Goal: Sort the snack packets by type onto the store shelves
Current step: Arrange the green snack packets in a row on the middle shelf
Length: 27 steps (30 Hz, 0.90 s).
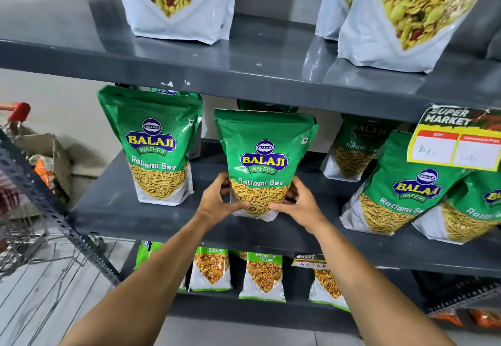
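A green Ratlami Sev packet (264, 153) stands upright on the middle grey shelf (130, 210). My left hand (218, 199) grips its lower left side and my right hand (299, 202) grips its lower right side. Another Ratlami Sev packet (154, 142) stands to the left, and several more (401, 191) lean at the right, one further back (352, 150). White packets of mixed snack (179, 1) stand on the top shelf (244, 74). Smaller Chana Jor Garam packets (264, 275) line the shelf below.
A price tag (458, 139) hangs from the top shelf's edge at the right. A shopping trolley with a red handle (19, 111) and a cardboard box (40, 145) of packets stand at the left. A perforated metal upright (54, 215) runs diagonally beside the trolley.
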Motion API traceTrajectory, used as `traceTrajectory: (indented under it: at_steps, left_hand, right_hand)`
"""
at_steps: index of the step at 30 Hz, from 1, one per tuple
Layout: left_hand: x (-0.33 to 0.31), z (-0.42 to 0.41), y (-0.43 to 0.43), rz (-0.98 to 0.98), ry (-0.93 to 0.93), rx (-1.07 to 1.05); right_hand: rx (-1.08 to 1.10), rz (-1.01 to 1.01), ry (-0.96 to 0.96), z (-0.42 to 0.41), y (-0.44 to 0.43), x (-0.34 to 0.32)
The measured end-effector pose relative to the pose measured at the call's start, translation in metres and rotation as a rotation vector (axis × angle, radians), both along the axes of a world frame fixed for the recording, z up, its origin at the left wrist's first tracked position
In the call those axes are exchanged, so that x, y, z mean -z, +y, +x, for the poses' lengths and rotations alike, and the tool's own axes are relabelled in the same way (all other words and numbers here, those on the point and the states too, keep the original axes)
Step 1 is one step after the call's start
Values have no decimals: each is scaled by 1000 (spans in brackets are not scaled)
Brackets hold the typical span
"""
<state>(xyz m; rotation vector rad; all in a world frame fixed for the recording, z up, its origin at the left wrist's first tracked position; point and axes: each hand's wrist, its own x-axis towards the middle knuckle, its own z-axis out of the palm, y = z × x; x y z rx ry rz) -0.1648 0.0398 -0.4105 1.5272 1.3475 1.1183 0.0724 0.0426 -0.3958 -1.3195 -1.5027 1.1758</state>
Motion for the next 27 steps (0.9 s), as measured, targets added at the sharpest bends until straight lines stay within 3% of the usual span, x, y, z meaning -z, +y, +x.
traceTrajectory:
  at_steps: [19,22,24,27]
  left_hand:
    - [4,4,4,3,31,-1]
    - [2,8,-4,3,-45,-100]
    - [-2,15,-18,5,-115,-268]
    - [2,30,-41,108,-46,-477]
  right_hand:
    - [-4,-37,53,1,2,-1]
    - [-7,-13,46,4,-4,-1]
    - [119,38,41,9,-15,3]
    - [451,181,57,24,-42,13]
